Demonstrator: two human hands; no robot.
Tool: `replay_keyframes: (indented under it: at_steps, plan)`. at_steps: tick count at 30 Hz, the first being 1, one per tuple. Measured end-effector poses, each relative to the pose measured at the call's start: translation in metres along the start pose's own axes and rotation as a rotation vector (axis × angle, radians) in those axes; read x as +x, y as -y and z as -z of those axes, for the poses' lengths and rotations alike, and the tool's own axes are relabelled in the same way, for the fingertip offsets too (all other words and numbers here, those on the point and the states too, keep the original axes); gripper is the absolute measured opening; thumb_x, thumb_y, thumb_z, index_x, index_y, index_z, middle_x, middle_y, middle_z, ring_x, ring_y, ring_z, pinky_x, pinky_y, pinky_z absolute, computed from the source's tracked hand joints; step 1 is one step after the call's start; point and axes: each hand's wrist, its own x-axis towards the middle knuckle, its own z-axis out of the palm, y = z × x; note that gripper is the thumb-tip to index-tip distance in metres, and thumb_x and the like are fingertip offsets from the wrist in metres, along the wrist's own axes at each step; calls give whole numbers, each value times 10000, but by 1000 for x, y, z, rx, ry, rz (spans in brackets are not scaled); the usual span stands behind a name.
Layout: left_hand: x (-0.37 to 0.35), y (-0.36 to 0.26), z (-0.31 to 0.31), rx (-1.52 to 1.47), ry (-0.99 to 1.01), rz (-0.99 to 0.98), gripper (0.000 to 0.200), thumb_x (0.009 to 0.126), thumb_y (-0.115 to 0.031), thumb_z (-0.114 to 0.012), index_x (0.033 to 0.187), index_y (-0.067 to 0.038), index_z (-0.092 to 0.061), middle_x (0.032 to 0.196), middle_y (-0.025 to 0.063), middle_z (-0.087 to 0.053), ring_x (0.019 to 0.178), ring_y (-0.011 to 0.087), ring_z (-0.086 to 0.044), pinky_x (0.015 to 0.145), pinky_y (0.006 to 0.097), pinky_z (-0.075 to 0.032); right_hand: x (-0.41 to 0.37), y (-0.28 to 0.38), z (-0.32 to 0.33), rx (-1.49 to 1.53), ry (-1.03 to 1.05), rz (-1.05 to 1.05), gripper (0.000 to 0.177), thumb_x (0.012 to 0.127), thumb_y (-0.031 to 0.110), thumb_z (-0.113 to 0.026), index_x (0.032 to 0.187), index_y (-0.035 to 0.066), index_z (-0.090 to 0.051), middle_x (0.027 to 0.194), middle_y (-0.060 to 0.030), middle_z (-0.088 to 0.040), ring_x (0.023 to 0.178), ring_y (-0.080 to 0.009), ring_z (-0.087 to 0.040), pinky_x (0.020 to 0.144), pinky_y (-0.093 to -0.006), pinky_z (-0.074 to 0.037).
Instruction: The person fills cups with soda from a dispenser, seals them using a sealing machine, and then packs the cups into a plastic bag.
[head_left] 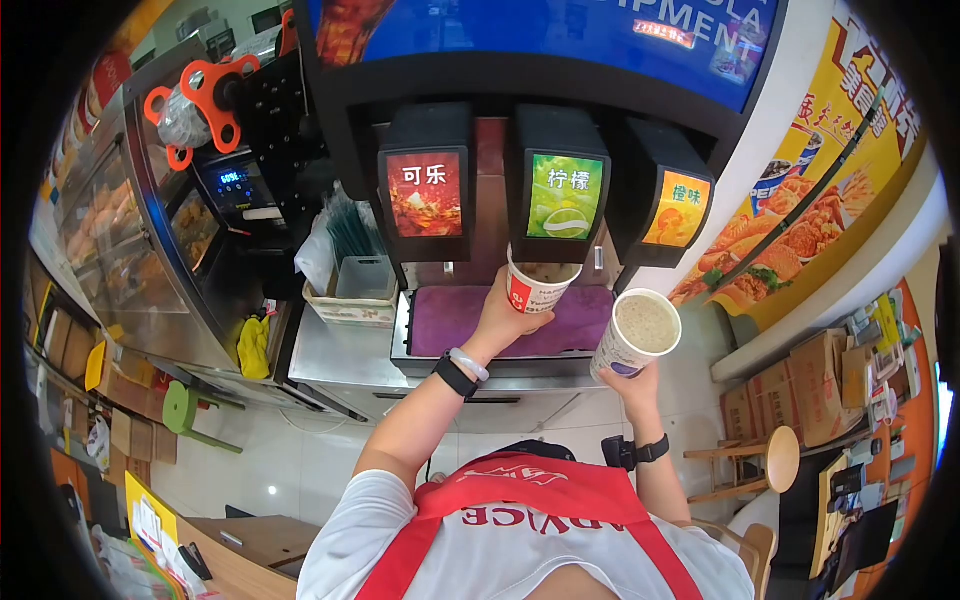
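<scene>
My left hand [506, 318] is wrapped round a paper cup [540, 292] with a red and white print. The cup's mouth sits just under the middle dispenser head [563, 190], which has a green lemon label, and the cup's contents show only in part. To the right, my right hand [636, 385] grips a second paper cup [640, 335], white with dark print. A pale, frothy-looking drink fills it nearly to the rim, and it tilts slightly. This cup is apart from the dispenser, in front of the drip area's right end.
A cola head [425, 190] and an orange head [672, 208] flank the middle one. A folded purple cloth [465, 320] covers the drip tray. At left are a bin of wrapped straws [352, 290], a sealing machine [235, 185] and a glass food cabinet [110, 220].
</scene>
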Motion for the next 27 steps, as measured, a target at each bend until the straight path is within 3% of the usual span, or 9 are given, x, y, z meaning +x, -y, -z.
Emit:
replay_keyframes:
  at_steps: [27]
  plan:
    - [-13,-8,14,-53,36,92,740,539,-103,-779,1148,-33,-364,1064,93,-525,967,176,-524,837,305,-423,3,-3,-21,-72,68,-34,704,567,28,-741,1163,0,-368,1087,-103,-513,989,-176,-509,863,-306,-407]
